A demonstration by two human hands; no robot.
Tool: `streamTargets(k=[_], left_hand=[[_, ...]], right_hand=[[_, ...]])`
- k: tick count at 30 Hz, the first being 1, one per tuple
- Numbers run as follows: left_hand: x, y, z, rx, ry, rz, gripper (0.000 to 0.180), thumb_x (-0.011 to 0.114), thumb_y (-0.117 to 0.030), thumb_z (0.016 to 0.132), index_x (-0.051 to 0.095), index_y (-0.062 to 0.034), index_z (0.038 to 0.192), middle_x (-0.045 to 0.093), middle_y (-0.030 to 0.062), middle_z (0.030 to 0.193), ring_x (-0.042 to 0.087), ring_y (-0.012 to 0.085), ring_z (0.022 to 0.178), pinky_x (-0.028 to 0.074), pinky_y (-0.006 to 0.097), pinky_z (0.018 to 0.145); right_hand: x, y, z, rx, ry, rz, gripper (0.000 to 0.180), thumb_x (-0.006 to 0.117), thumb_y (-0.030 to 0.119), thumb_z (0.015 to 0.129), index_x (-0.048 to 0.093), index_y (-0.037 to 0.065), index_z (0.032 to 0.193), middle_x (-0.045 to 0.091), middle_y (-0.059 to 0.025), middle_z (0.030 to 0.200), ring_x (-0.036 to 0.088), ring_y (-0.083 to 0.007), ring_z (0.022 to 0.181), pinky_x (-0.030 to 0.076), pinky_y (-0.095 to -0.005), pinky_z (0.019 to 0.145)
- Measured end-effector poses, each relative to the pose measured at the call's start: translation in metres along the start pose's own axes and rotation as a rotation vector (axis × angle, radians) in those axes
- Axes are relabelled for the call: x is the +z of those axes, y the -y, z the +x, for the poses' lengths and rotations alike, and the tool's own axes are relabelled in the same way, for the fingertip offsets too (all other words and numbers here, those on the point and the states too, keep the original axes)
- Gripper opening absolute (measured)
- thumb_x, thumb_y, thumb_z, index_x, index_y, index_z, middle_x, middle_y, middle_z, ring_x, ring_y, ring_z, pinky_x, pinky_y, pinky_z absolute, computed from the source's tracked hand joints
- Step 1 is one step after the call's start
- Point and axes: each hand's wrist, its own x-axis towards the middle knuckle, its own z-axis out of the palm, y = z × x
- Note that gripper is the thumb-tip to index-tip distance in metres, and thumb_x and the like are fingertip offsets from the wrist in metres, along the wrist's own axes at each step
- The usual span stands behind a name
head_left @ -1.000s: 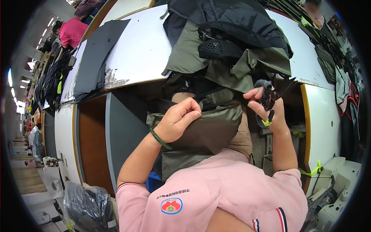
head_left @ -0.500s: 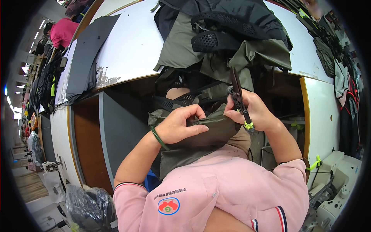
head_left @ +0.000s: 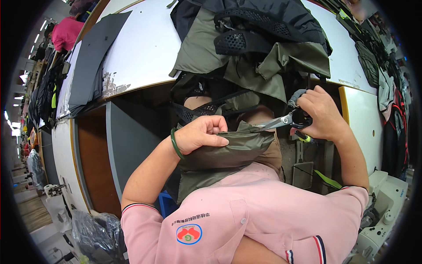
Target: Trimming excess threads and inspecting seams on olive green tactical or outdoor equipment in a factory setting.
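Observation:
Olive-green fabric (head_left: 233,152) lies across my lap, its upper edge raised. My left hand (head_left: 203,135) is closed on that edge, thumb pressed against the fingers. My right hand (head_left: 323,115) grips a pair of scissors (head_left: 281,121) by the dark, wrapped handles. The silver blades point left, and their tips reach the fabric's upper right corner; whether they are cutting cannot be made out. A yellow-green strip hangs by the handles. Beyond my hands, more olive and black fabric with mesh straps (head_left: 237,42) spills over the table edge.
The white table (head_left: 140,44) carries a stack of dark grey sheets (head_left: 97,57) at left. Below it are open compartments with a grey divider (head_left: 132,145). A sewing machine (head_left: 387,211) stands at lower right. A person in pink (head_left: 67,34) is at far left.
My right hand has left the fabric and moved right, turning the scissors from upright to pointing left at the cloth. My left hand keeps its hold, shifted slightly left.

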Motion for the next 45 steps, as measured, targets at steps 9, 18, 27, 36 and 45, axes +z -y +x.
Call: streamTargets(k=[9, 18, 27, 36, 45], left_hand=[[0.0, 0.001, 0.003, -0.015, 0.067, -0.03, 0.02, 0.074, -0.004, 0.084, 0.055, -0.0075, 0.088, 0.063, -0.0049, 0.079, 0.056, 0.0004, 0.07, 0.044, 0.017, 0.065], [-0.001, 0.004, 0.003, -0.018, 0.073, -0.062, 0.024, 0.076, -0.002, 0.08, 0.054, -0.0069, 0.089, 0.064, -0.0027, 0.081, 0.057, 0.0026, 0.07, 0.047, 0.018, 0.066], [-0.003, 0.009, 0.003, 0.002, 0.073, -0.041, 0.021, 0.075, -0.005, 0.084, 0.054, -0.0072, 0.088, 0.064, -0.0034, 0.081, 0.057, 0.0013, 0.071, 0.046, 0.017, 0.065], [0.0, 0.011, 0.001, 0.031, -0.003, -0.055, 0.021, 0.076, -0.006, 0.084, 0.055, -0.0073, 0.087, 0.064, -0.003, 0.08, 0.056, 0.001, 0.068, 0.045, 0.017, 0.063], [0.0, 0.012, 0.001, 0.025, 0.009, -0.055, 0.021, 0.076, -0.006, 0.084, 0.055, -0.007, 0.087, 0.064, -0.0028, 0.081, 0.056, 0.0009, 0.069, 0.045, 0.017, 0.063]], right_hand=[[-0.003, -0.006, 0.008, -0.133, 0.031, -0.091, 0.042, 0.084, 0.026, 0.059, 0.054, 0.008, 0.082, 0.053, -0.0053, 0.074, 0.055, -0.0241, 0.073, 0.039, -0.0351, 0.07], [0.006, -0.005, 0.015, -0.191, -0.033, -0.151, 0.04, 0.084, 0.021, 0.058, 0.054, 0.01, 0.083, 0.053, -0.0034, 0.076, 0.055, -0.0222, 0.075, 0.04, -0.035, 0.072], [0.013, -0.011, 0.009, -0.172, -0.023, -0.169, 0.039, 0.084, 0.022, 0.059, 0.054, 0.009, 0.08, 0.054, -0.0034, 0.073, 0.056, -0.0222, 0.073, 0.04, -0.0349, 0.07], [0.015, -0.011, 0.006, -0.109, 0.003, -0.087, 0.035, 0.083, 0.019, 0.059, 0.055, 0.009, 0.079, 0.055, -0.0044, 0.07, 0.057, -0.0238, 0.07, 0.039, -0.0352, 0.068], [0.019, -0.011, 0.006, -0.138, -0.039, -0.11, 0.037, 0.084, 0.02, 0.057, 0.054, 0.009, 0.077, 0.053, -0.0043, 0.069, 0.056, -0.0229, 0.068, 0.039, -0.0352, 0.069]])
